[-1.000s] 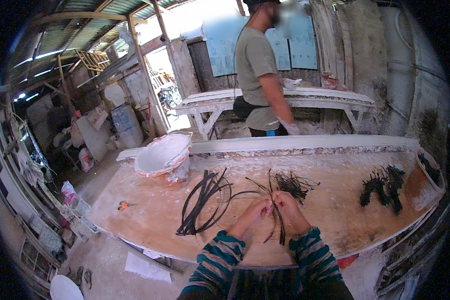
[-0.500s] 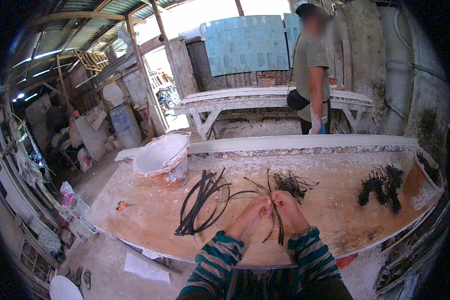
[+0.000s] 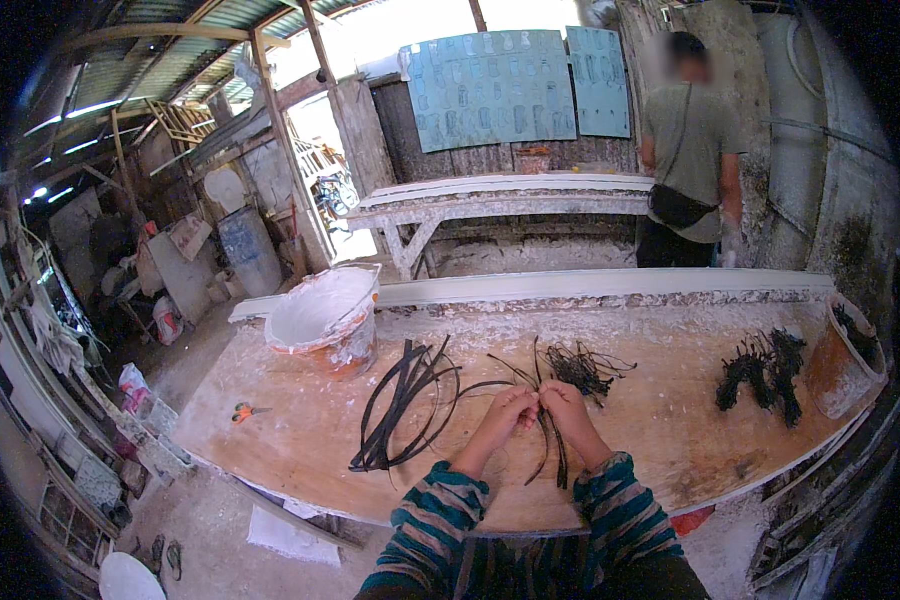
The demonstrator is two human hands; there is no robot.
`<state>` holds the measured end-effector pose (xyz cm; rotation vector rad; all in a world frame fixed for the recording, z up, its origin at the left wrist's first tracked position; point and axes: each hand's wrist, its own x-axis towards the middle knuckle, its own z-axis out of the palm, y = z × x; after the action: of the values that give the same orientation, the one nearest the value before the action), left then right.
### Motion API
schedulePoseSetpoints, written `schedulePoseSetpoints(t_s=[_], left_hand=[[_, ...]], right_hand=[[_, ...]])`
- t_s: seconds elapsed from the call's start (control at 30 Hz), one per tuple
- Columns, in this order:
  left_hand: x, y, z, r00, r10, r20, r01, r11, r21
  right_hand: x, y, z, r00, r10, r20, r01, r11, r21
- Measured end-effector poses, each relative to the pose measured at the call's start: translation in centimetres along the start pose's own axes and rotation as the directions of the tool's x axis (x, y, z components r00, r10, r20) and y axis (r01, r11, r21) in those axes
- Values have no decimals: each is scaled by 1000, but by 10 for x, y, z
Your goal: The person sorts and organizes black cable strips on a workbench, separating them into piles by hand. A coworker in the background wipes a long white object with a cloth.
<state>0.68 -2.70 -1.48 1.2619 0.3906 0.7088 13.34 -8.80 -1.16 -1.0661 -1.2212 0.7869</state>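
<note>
Head view: we see one picture, taken looking down over a long wooden workbench (image 3: 300, 440) dusted with white plaster.
Left hand: our left hand (image 3: 508, 408) sits at centre frame, fingers pinched shut on thin black strips (image 3: 553, 455).
Right hand: our right hand (image 3: 568, 404) touches the left one, its fingers also closed on the same strips.
Strips held: they hang from both hands down toward the lower centre, lying on the bench.
Loose bundle: a larger bunch of long black strips (image 3: 400, 410) lies just left of our hands.
Knotted pieces: a small dark tangle (image 3: 582, 366) lies just above our hands; a bigger dark pile (image 3: 760, 372) lies at right.
Bucket: a plaster-caked bucket (image 3: 325, 320) stands at upper left of the bench.
Scissors: orange-handled scissors (image 3: 242, 411) lie at far left.
Other person: someone in a grey shirt (image 3: 688, 150) stands at upper right, back turned.
</note>
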Motion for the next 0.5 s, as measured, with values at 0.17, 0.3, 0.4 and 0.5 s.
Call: schedulePoseSetpoints(t_s=[0.17,0.3,0.4,0.5], left_hand=[[-3,5,1,1000,31,-5,-30,987,155],[-4,8,-1,999,38,32,-46,960,277],[-5,10,-2,994,44,96,-64,975,214],[-6,8,-1,988,19,154,-33,996,86]], right_hand=[[-1,-13,1,996,62,68,-72,985,158],[-3,-22,1,992,101,69,-111,981,160],[-4,-27,-1,990,98,103,-110,986,127],[-6,-27,2,985,65,162,-118,932,343]])
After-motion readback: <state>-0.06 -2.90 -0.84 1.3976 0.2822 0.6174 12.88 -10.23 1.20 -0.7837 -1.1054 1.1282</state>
